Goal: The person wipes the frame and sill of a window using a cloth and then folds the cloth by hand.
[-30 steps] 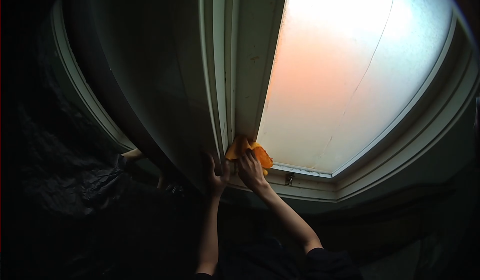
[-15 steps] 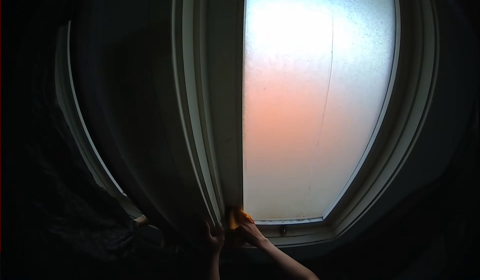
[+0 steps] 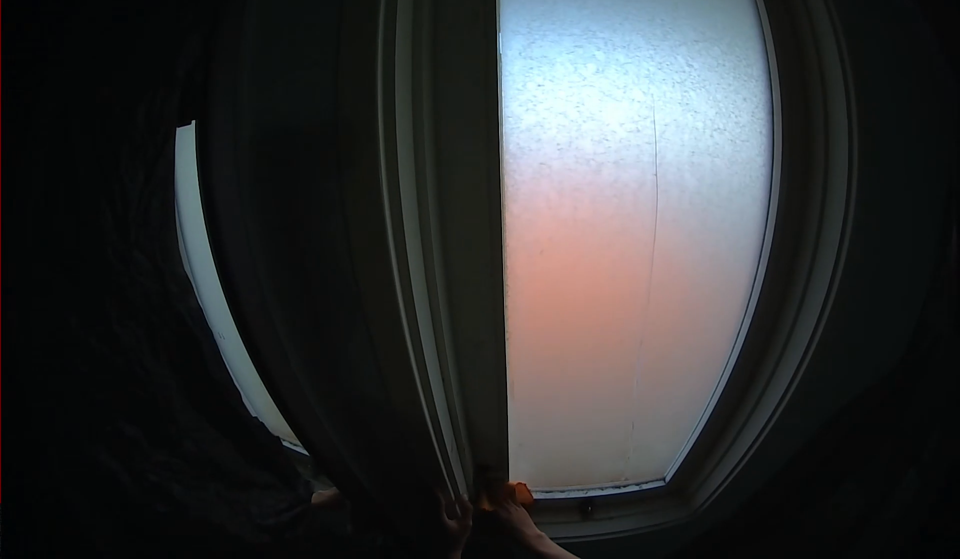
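Note:
At the bottom of the view my right hand [image 3: 518,521] is closed on an orange cloth [image 3: 521,493]. It presses the cloth into the lower left corner of the window frame, beside the frosted glass pane [image 3: 610,339]. My left hand [image 3: 457,525] is just left of it, in deep shadow. Its fingers and thumb sit around the lower edge of the upright panel [image 3: 425,339], one on each side. Both wrists run out of the bottom edge of the picture.
A thin vertical line runs down the bright pane. A small dark fitting [image 3: 587,506] sits on the bottom rail of the window frame [image 3: 640,509]. Left of the dark panel, a pale narrow strip [image 3: 215,299] shows light. Dark surroundings hide most detail.
The view has tilted up and turned slightly left, so window and hands appear lower and a little to the right. Both hands stay at the same corner, the orange cloth still held.

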`<state>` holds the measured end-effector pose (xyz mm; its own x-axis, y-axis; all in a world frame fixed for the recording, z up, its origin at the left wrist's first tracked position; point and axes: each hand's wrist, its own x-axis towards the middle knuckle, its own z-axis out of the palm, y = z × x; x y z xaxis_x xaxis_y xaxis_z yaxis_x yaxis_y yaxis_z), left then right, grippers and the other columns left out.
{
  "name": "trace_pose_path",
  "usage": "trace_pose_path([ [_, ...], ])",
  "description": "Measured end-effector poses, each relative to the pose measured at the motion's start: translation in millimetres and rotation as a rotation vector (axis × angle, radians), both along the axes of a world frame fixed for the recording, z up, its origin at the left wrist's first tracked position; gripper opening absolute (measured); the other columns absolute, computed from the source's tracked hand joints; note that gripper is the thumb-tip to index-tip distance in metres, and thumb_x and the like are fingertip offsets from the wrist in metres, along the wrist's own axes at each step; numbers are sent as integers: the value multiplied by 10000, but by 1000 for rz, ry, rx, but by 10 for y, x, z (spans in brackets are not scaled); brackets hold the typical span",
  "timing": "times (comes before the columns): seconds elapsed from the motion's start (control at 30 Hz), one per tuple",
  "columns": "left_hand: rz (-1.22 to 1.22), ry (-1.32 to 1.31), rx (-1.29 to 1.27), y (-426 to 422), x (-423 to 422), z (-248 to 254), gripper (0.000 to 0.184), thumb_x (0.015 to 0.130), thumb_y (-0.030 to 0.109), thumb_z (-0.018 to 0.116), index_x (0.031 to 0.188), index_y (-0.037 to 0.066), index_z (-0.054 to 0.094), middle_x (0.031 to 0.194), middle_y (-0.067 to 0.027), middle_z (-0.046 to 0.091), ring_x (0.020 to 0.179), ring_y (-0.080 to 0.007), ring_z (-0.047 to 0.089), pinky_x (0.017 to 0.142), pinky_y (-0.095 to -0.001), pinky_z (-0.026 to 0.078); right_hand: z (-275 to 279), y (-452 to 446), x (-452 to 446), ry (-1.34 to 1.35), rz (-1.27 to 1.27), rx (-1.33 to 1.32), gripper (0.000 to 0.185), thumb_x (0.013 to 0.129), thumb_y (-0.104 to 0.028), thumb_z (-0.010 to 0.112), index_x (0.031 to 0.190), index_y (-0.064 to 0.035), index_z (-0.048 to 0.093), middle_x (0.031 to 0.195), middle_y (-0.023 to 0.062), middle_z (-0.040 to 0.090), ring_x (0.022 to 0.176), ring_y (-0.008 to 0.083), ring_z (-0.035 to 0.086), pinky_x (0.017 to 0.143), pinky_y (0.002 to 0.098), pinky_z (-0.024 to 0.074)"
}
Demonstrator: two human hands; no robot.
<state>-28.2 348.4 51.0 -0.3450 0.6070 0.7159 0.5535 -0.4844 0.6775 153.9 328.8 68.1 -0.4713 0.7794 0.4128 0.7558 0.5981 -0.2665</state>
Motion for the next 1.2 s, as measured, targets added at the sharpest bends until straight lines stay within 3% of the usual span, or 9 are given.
trace_pose_path([
  [0.17, 194, 347, 187, -835, 196, 1656, 561, 861, 133, 690, 1321, -83, 452, 1191, -255, 597, 1079, -323, 611, 905, -359, 507, -136, 14, 49, -107, 0, -76, 538, 910, -287, 489, 1402, -78, 422, 1510, 147, 299, 1409, 268, 273, 1175, 462, 151],
  [0.5, 100, 261, 196, -324, 94, 711, 562, 857, 160, 702, 1314, -63, 461, 1097, -237, 637, 921, -313, 659, 787, -371, 548, -707, 129, -70, 60, -92, -139, 501, 936, -248, 464, 1398, -66, 402, 1409, 157, 439, 1283, 302, 448, 1041, 382, 398],
  [0.53, -265, -257, 145, -205, 125, 415, 564, 854, 162, 706, 1316, -52, 464, 1123, -229, 628, 951, -313, 650, 785, -365, 551, -949, 239, -67, -43, -141, -112, 480, 942, -242, 453, 1389, -72, 417, 1394, 150, 459, 1281, 277, 454, 1004, 379, 433],
  [0.6, -624, -769, 79, -162, 113, 293, 565, 851, 165, 710, 1318, -41, 467, 1149, -222, 620, 981, -313, 641, 783, -359, 554, -341, 53, 17, -666, -79, 51, 408, 954, -222, 433, 1332, -83, 498, 1273, 144, 572, 1170, 262, 553, 902, 361, 491],
  [0.8, -6, -83, 75, -291, 119, 790, 636, 889, 132, 658, 1445, 114, 349, 1288, -174, 523, 1170, -266, 521, 863, -316, 537, 1440, -173, 753, 145, 452, -1110, 422, 970, -285, 507, 1324, -58, 533, 1272, 109, 598, 1138, 191, 552, 1037, 343, 381],
  [0.97, -546, -917, -714, 525, -200, -907, 538, 895, 143, 644, 1360, -26, 435, 1359, -224, 478, 1258, -308, 468, 1036, -414, 415, 4323, -485, 895, 1053, 521, -468, 533, 940, -159, 429, 1427, 39, 339, 1405, 220, 451, 1296, 317, 450, 1099, 420, 343],
  [1.03, -504, -795, -641, 331, -177, -766, 540, 894, 142, 644, 1362, -24, 432, 1355, -221, 481, 1250, -307, 474, 1037, -415, 412, 5453, -556, 794, 1185, 640, 85, 551, 927, -127, 379, 1441, 50, 290, 1442, 234, 394, 1348, 318, 388, 1105, 409, 337],
  [1.1, -417, -557, -459, 290, -106, -756, 545, 892, 141, 644, 1366, -22, 428, 1349, -214, 488, 1235, -306, 487, 1039, -417, 406, 6425, -550, 598, 1150, 551, 735, 439, 974, -233, 411, 1290, 63, 482, 1041, 99, 674, 959, 154, 633, 964, 312, 452],
  [1.2, -258, -198, -169, 110, -29, -268, 553, 890, 139, 643, 1372, -18, 421, 1338, -205, 497, 1212, -304, 505, 1042, -419, 397, 7499, 95, 304, 960, 567, 1152, 186, 902, -167, 584, 983, -2, 616, 747, 22, 615, 626, 117, 567, 622, 220, 444],
])
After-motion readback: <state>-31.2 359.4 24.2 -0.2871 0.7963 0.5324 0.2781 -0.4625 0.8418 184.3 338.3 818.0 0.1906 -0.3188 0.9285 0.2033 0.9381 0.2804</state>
